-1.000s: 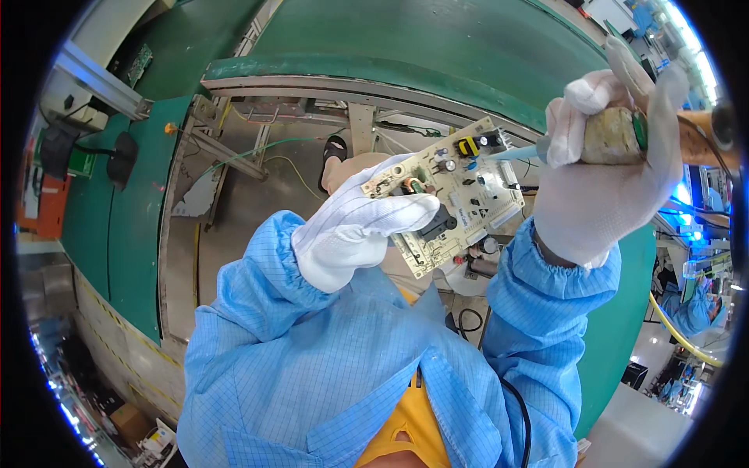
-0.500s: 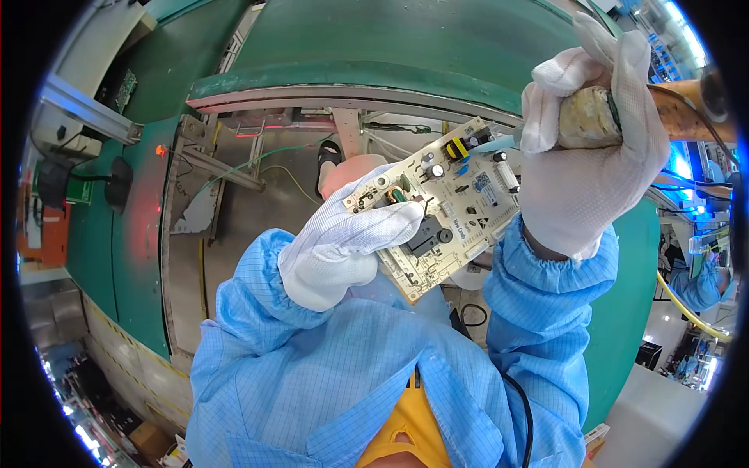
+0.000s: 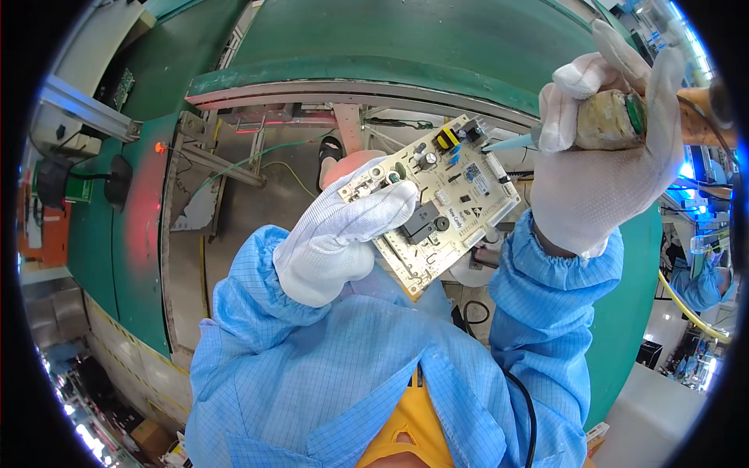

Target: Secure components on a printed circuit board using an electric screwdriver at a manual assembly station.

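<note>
My left hand [image 3: 335,234], in a white glove, grips a cream printed circuit board [image 3: 445,210] by its left side, with the thumb lying across the top face. The board is tilted and held above my lap. On it are a black relay, a yellow-wrapped transformer, capacitors and white connectors. My gloved right hand [image 3: 597,187] is closed round a glue dispenser [image 3: 605,122], wrapped in worn beige tape with a green patch. Its tapered pale-blue nozzle [image 3: 511,143] points left, the tip at the board's upper right edge near a white connector; whether they touch I cannot tell.
A green-topped bench [image 3: 374,47] with a metal edge runs across the far side. To the left stands another green surface [image 3: 140,257] with a red glow. A brownish-orange cylinder [image 3: 698,117] lies beyond my right hand. A black cable [image 3: 523,405] hangs by my right arm.
My right hand has moved right and slightly down with the glue dispenser. The nozzle tip has shifted from beside the yellow transformer to the board's upper right edge. The board has tilted slightly.
</note>
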